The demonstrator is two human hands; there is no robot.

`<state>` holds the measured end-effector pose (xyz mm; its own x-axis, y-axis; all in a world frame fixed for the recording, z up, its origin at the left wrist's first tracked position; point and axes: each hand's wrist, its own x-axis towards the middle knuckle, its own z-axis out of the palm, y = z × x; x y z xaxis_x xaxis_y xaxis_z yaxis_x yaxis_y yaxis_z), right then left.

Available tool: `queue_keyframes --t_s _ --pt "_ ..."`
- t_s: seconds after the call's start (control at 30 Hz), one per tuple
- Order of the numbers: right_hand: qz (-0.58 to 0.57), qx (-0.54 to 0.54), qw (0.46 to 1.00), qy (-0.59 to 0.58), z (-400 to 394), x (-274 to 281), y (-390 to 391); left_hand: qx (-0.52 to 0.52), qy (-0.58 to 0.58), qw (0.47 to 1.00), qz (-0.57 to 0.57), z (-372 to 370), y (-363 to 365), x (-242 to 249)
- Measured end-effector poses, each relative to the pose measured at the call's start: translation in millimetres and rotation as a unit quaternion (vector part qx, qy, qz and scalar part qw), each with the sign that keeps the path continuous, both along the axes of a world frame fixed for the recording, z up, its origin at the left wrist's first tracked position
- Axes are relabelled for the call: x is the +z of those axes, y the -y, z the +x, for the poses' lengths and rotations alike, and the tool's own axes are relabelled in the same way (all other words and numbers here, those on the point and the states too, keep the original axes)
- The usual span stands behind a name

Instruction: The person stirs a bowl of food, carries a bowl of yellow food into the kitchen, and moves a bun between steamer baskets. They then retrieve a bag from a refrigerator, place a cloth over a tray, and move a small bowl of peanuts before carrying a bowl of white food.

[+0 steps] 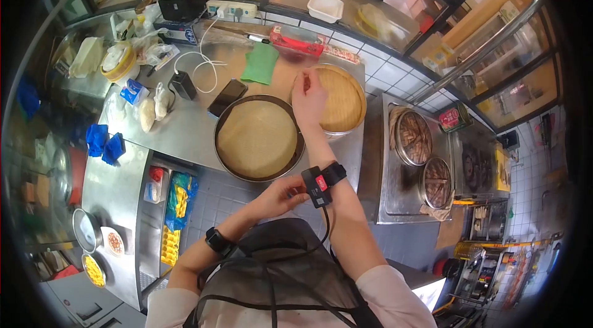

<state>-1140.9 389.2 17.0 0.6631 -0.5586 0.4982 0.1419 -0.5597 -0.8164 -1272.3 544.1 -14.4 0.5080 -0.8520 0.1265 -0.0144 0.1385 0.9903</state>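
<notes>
My right hand (308, 98) is curled into a fist above the left side of a round bamboo steamer lid (343, 100), with nothing visible in it. A small black device (318, 187) with a red label and a cable is strapped to my right forearm, beside a black band. My left hand (283, 196) has its fingers bent against the device's left edge, gripping it there. Left of my right hand, at the counter's front edge, sits a round dark-rimmed pan (258, 138) with a pale, flat, round layer inside. A dark phone (228, 97) lies behind it.
A green cloth (260, 62), a black power adapter (182, 85) and a white cable lie on the metal counter (185, 127). Two round steamers (413, 137) with dark slatted inserts stand on the stove at right. Blue cloths (105, 142) and several bowls are at left.
</notes>
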Motion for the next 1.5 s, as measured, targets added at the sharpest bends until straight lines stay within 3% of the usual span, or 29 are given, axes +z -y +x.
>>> queue_keyframes --t_s 0.13,0.17,0.2,0.3,0.37,0.4,0.47,0.8,0.93,1.13,1.23,1.3,1.33,1.37,1.4,1.43,1.47,1.5 --pt "-0.024 -0.021 0.998 -0.062 -9.4 -17.0 13.7 0.035 -0.029 0.997 0.064 8.4 -2.8 -14.0" --pt "-0.068 -0.023 0.992 -0.103 -12.9 -21.6 17.1 0.104 -0.097 0.989 0.028 9.0 1.0 -7.9" --pt "-0.111 -0.024 0.983 -0.146 -16.5 -26.1 20.3 0.098 -0.098 0.990 0.031 13.3 3.4 -3.1" --pt "-0.205 -0.027 0.955 -0.213 -20.0 -46.5 29.9 0.180 -0.023 0.982 0.045 32.2 14.5 21.5" --pt "-0.226 -0.023 0.944 -0.239 -21.1 -53.2 33.2 0.171 0.228 0.958 0.034 33.1 33.0 48.8" --pt "-0.250 -0.018 0.931 -0.263 -20.7 -53.2 34.1 0.169 0.229 0.958 0.036 32.2 40.9 57.3" --pt "-0.262 -0.022 0.923 -0.280 -20.5 -52.3 35.6 0.121 0.417 0.891 0.134 28.1 56.6 67.8" --pt "-0.342 -0.035 0.882 -0.323 -23.4 -61.1 55.5 0.122 0.425 0.885 0.148 15.1 89.1 71.5" --pt "-0.313 -0.020 0.889 -0.333 -24.1 -65.9 62.8 0.125 0.463 0.867 0.137 5.8 90.3 76.9" --pt "-0.188 -0.022 0.915 -0.357 -38.2 -70.5 75.2 0.100 0.413 0.888 0.176 10.5 83.6 63.6" --pt "-0.193 -0.047 0.917 -0.346 -69.5 -89.2 110.2 0.126 0.310 0.935 0.119 30.0 51.5 57.9" --pt "-0.044 -0.200 0.913 -0.354 -94.9 -102.4 134.2 0.208 0.234 0.932 0.182 45.5 11.4 34.8" --pt "-0.044 -0.247 0.910 -0.330 -108.2 -118.9 148.3 0.249 0.103 0.956 0.119 57.7 -16.0 -8.1" --pt "-0.042 -0.293 0.904 -0.307 -117.4 -142.8 162.4 0.300 0.013 0.941 0.155 64.5 -39.3 -19.6" --pt "-0.042 -0.292 0.906 -0.305 -117.2 -178.9 178.9 0.341 0.032 0.924 0.169 73.1 -65.0 -38.4" --pt "-0.001 -0.298 0.904 -0.306 -114.7 -220.6 194.7 0.385 0.016 0.906 0.176 80.8 -89.8 -63.3" --pt "0.041 -0.304 0.901 -0.308 -113.1 -241.3 201.5 0.455 -0.080 0.871 0.165 79.0 -105.4 -77.7" --pt "0.312 -0.152 0.869 -0.352 -112.8 -171.9 184.1 0.469 -0.091 0.859 0.185 82.5 -129.4 -106.2"
